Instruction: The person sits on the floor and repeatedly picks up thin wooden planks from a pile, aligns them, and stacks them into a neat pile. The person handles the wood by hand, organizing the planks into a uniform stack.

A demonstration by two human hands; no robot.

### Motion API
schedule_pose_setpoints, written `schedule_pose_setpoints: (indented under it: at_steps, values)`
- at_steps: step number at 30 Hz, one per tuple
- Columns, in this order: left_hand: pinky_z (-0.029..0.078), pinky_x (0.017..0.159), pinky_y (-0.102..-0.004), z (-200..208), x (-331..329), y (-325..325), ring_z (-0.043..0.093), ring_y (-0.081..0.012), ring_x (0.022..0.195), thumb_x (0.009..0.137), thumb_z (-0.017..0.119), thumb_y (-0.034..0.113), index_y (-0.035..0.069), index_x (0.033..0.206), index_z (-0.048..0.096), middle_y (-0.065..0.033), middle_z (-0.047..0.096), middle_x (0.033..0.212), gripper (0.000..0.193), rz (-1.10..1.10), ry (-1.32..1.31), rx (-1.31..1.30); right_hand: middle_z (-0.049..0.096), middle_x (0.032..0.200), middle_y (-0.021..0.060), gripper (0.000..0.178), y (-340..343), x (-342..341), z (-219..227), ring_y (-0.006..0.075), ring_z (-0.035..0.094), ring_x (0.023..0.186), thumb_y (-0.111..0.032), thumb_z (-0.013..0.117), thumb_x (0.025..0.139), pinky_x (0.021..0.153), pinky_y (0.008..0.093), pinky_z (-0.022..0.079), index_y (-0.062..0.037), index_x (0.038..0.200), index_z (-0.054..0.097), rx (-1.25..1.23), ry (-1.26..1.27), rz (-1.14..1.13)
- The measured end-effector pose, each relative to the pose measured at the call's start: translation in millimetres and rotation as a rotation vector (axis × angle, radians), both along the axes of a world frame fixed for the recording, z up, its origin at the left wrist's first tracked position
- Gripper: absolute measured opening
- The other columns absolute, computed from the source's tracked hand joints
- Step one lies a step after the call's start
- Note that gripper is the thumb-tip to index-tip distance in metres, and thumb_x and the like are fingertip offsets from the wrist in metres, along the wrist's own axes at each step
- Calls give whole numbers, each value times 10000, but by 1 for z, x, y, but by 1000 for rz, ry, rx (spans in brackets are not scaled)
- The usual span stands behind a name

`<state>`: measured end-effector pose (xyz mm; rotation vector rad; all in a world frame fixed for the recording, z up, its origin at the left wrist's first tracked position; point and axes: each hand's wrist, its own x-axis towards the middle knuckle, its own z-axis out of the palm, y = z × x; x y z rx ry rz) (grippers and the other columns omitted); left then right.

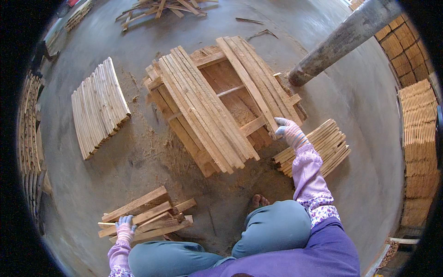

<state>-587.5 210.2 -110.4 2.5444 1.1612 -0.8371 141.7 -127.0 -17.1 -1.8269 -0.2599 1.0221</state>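
My right hand [288,131], in a striped glove with grey fingertips, is closed on the near end of a wooden slat [247,85]. That slat lies along the inner edge of the right-hand group on a low wooden stand [253,125]. Another row of slats [203,106] lies side by side across the stand's left part, with a gap between the two groups. At the lower left, my left hand [125,225], gloved alike, has its fingers bent over a piece in a loose pile of short wooden slats [152,214]. The fingers' undersides are hidden.
A neat row of slats [99,108] lies on the floor to the left; a smaller stack [316,147] sits beside my right forearm. A round grey post [341,44] rises beyond the stand. Tall wood stacks [419,147] line the right side. Loose sticks [161,8] lie far off.
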Motion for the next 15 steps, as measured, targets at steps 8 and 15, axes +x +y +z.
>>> schedule_pose_setpoints:
  at_steps: [8,15]
  values:
    - [408,1105,-436,24,64,34,516,-342,1297,806,751,435,178,1403,516,-160,582,1368,692,122,223,-334,637,1327,143,553,21,-7,-18,257,568,1249,-416,571,998,1080,339,402,-15,1378,556,-222,-510,133]
    - [415,1091,-451,-10,122,36,504,-367,1301,903,649,469,90,1374,522,-194,579,1358,618,-27,-163,-20,649,1315,137,493,35,-6,-34,227,584,1229,-397,535,1017,1066,322,417,-21,1328,602,-157,-363,26]
